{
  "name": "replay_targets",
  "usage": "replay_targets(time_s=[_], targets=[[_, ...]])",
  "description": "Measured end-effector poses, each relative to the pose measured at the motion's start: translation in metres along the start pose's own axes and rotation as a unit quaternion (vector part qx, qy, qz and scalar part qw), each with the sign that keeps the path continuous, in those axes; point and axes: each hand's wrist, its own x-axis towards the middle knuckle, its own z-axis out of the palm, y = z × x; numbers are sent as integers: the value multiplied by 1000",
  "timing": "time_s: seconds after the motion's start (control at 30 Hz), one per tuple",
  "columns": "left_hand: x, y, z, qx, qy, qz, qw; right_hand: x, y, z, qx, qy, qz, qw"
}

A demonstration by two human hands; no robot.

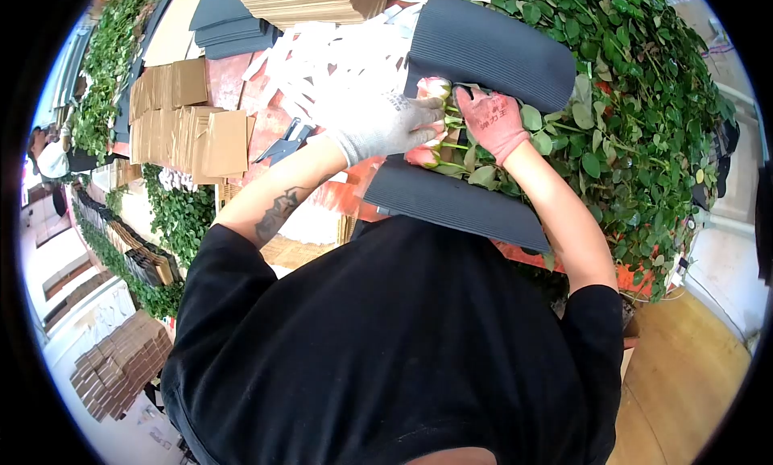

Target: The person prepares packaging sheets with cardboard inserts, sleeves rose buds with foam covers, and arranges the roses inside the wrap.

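Pale pink roses (423, 157) lie side by side on a dark grey corrugated sheet (455, 203), their heads to the left and stems running right. My left hand (390, 127), in a whitish glove, reaches over the rose heads with its fingers closed around them; part of the blooms is hidden beneath it. My right hand (489, 123), in a red glove with dark print, is curled over the stems and leaves just right of the heads. Beyond both hands, the far part of the corrugated sheet (491, 50) curves up.
Leafy stems (620, 143) are heaped along the right side. White paper strips (338, 62) lie scattered left of the roses, near a dark stapler-like tool (286, 141). Brown cardboard pieces (181, 139) stand at the left. More cardboard (314, 2) and dark sheets (229, 22) are stacked at the back.
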Motion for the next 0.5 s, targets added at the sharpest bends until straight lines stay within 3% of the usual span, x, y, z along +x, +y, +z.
replay_targets(time_s=[0.07,0.17,0.2,0.27,0.33,0.4,0.5], targets=[[-1,-2,-5,-13,-1,-8,1000,-1,1,-6,9,-10,12,1000],[6,-21,-8,-133,121,40,983,-6,-2,-35,76,-35,13,996],[7,-15,-17,-133,121,40,983,-3,-4,-36,77,-35,14,996],[11,-7,-29,-101,67,-32,992,2,-7,-37,68,-167,70,981],[16,-18,-19,-85,56,-48,994,4,-6,-28,72,-167,62,981],[18,-29,-14,-54,95,22,994,8,-7,-27,78,-183,55,979],[20,-30,-12,-57,47,-20,997,6,-6,-16,96,-139,40,985]])
